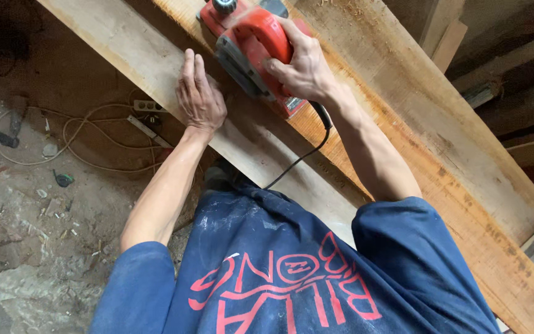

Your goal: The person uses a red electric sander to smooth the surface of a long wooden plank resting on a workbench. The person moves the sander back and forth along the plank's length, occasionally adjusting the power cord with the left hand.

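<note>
Two bare hands work over long wooden planks. At far left, pale cables (pixel 81 133) loop across the rubble-strewn floor (pixel 26 247) beside a white power strip (pixel 148 106). The left hand (pixel 199 96) lies flat and open, fingers together, pressing on the pale plank (pixel 125 43), holding nothing. Just right, the right hand (pixel 301 68) is closed around the handle of a red electric planer (pixel 248 43), which sits on the reddish plank's edge (pixel 452 204), its black cord (pixel 307 154) trailing down.
</note>
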